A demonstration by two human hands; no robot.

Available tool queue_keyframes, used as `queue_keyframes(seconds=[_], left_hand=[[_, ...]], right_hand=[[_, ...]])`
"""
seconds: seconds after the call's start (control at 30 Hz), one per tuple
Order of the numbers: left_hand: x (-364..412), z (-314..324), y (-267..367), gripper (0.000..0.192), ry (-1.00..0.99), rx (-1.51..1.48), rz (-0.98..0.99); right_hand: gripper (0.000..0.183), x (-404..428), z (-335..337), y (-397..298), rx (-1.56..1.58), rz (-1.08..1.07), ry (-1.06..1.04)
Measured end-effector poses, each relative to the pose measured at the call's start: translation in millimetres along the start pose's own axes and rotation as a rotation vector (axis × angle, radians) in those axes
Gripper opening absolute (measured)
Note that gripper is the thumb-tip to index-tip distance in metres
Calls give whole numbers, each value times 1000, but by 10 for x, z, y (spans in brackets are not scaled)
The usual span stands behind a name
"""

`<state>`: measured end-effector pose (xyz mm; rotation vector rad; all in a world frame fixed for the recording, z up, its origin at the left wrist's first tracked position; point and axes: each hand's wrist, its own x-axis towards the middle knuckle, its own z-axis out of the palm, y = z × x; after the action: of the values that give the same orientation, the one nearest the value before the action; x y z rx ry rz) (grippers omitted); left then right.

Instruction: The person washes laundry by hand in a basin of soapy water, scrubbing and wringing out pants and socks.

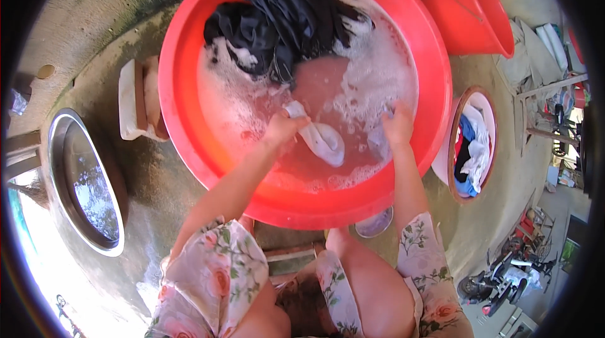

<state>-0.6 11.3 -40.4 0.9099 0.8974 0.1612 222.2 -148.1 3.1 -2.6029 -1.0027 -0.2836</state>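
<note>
A large red plastic basin (pixel 427 78) of cloudy, sudsy water stands in front of me. My left hand (pixel 282 126) grips a wet white sock (pixel 325 144) near its upper end; the rest hangs to the right over the water. Near the basin's right side, my right hand (pixel 398 123) has its fingers closed on a pale wet cloth (pixel 377 139), partly hidden by suds and water. Black fabric garments (pixel 288 12) lie heaped at the far side of the basin, their lower ends in the foam.
To the left are a metal tub (pixel 87 182) of water and a whitish block-like object (pixel 134 99). A red bucket (pixel 472 12) lies tilted at the far right. Below it stands a bucket of mixed clothes (pixel 472 144). A small basin (pixel 375 224) shows beneath the rim. A motorcycle (pixel 496 276) is farther right.
</note>
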Motion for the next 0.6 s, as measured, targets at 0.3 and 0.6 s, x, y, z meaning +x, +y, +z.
queue_keyframes(seconds=[0.3,0.6], left_hand=[[-315,209,499,33,-189,-264,290],[-480,425,616,19,-102,298,744]], right_hand=[[16,-172,-167,-902,1194,720,-552],[12,-219,-573,-1196,1123,227,-601]])
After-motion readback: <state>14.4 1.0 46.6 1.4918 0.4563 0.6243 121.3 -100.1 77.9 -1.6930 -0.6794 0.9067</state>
